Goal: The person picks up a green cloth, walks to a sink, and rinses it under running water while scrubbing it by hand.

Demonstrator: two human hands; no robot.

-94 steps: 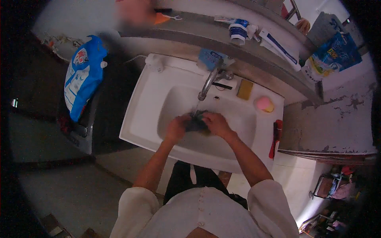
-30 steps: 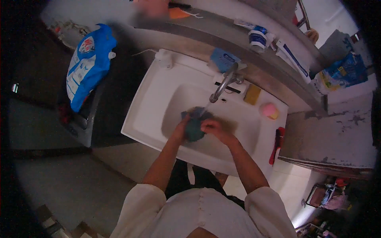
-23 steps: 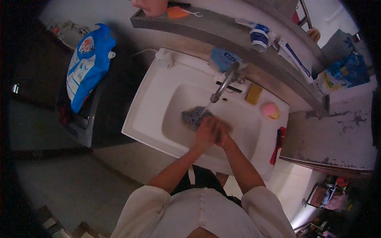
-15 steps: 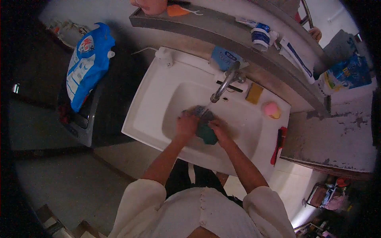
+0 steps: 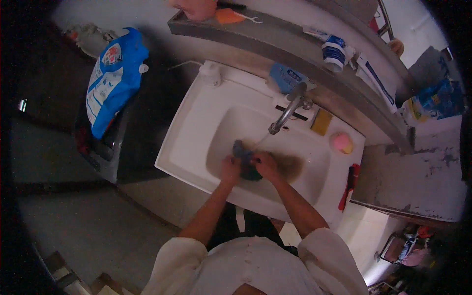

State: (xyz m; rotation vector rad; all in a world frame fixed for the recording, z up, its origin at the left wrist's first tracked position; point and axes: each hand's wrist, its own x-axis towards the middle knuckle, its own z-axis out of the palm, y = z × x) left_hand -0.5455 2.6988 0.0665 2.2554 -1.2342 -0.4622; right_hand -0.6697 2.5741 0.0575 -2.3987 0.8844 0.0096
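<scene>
In the basin of the white sink (image 5: 179, 137), a wet cloth (image 5: 241, 150), dark blue and green, is bunched between my two hands. My left hand (image 5: 231, 168) grips its left side with curled fingers. My right hand (image 5: 266, 164) pinches its right side, close to the left one. Above them a metal tap (image 5: 285, 118) pours a thin stream just beyond the cloth. Brownish water (image 5: 290, 167) spreads over the basin floor to the right of my right hand. The cloth's exact kind cannot be made out.
On the sink's rim lie a yellow sponge (image 5: 321, 122), a pink and yellow sponge (image 5: 341, 142) and a red-and-black brush-like item (image 5: 349, 188). A white bottle (image 5: 210, 73) stands at the back left. A grey shelf (image 5: 246, 42) overhangs behind. A blue pouch (image 5: 115, 81) rests at left.
Both hands have drawn closer together, gathering the cloth. The cloth is now more bunched, and out of the main stream. Brown water shows more at the right. The view has shifted slightly.
</scene>
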